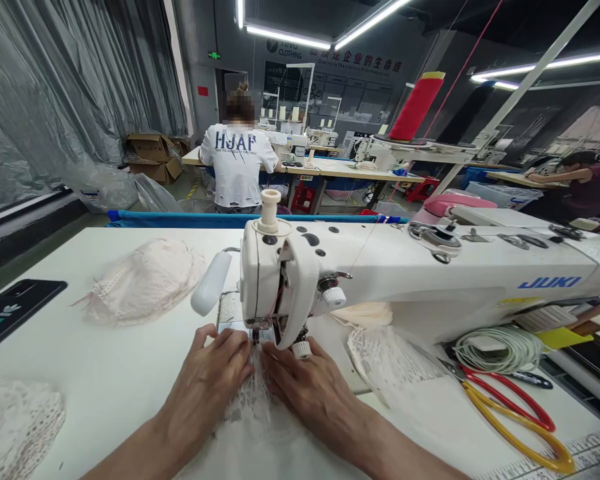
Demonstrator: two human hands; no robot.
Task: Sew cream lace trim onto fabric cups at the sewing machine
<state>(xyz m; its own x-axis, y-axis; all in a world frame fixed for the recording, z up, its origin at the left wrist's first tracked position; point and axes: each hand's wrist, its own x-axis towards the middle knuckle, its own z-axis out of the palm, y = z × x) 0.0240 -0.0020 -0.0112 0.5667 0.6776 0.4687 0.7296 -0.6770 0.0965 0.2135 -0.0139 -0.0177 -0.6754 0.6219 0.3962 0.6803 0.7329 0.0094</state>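
Observation:
A white JUKI sewing machine (430, 267) stands across the white table (105, 373). A piece of white lace fabric (253, 407) lies under its needle area (260, 330). My left hand (210, 380) presses flat on the lace just left of the needle, fingers together and pointing at the presser foot. My right hand (310, 390) lies flat on the lace just right of the needle. Both hands rest on the fabric rather than gripping it.
A stack of pale lace cups (143, 280) lies at the left, more lace (15, 420) at the near left corner, a phone (15, 307) at the left edge. Red and yellow scissors (515, 407) and coiled cord (500, 347) lie right. A person (237, 160) sits ahead, facing away.

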